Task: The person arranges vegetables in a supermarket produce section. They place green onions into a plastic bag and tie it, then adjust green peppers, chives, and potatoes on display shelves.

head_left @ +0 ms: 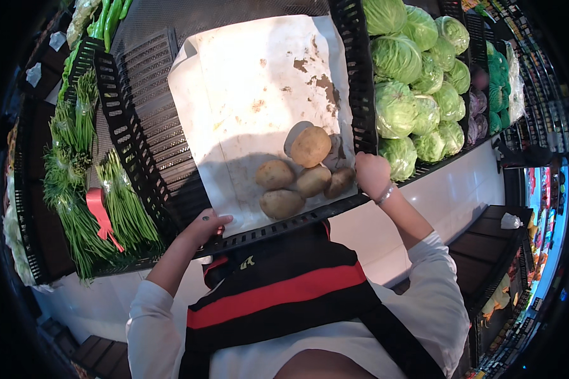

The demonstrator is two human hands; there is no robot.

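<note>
A stained white sheet (246,85) lies in a black slatted display bin in front of me, with several potatoes (311,146) gathered near its lower right corner. My left hand (210,224) is at the sheet's lower left corner, thumb over the edge and the other fingers curled, partly hidden. At the lower right corner, beside the potatoes, my right hand (372,175) is closed at the sheet's edge by the black divider; what its fingers hold is hidden.
Wrapped green cabbages (395,109) fill the section to the right. Bundled green stalks (128,203) with a red ribbon (98,213) lie to the left. Black perforated dividers (118,113) flank the bin, and a raised black front rim (275,232) runs before my apron.
</note>
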